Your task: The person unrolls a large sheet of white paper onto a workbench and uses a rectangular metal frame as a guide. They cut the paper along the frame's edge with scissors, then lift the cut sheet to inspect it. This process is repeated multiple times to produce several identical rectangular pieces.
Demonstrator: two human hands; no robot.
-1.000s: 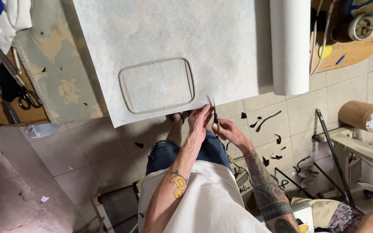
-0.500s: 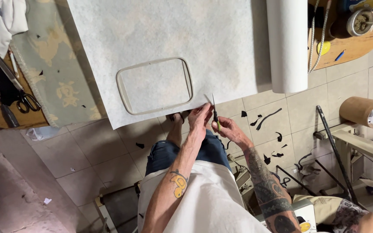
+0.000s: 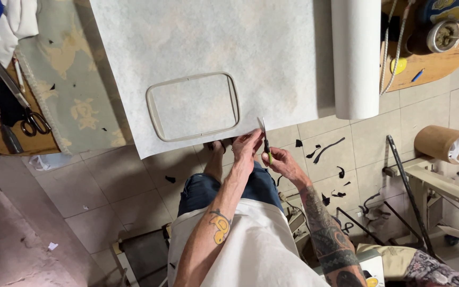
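From my remote seat I see both hands meet at the near edge of the white sheet (image 3: 203, 58) spread flat over the bench (image 3: 54, 101). My left hand (image 3: 246, 148) pinches that edge, its grip closed on the sheet. My right hand (image 3: 282, 163) has its grip wrapped round small scissors (image 3: 265, 139) with a yellow-green handle, blades pointing up into the sheet's edge; I cannot tell how far the blades are parted. A rounded rectangular frame (image 3: 193, 106) lies on the sheet, just left of the hands. The sheet runs off a white roll (image 3: 355, 58) to the right. Black scraps (image 3: 328, 150) dot the tiled floor (image 3: 107, 186). Larger scissors (image 3: 19, 101) rest far left.
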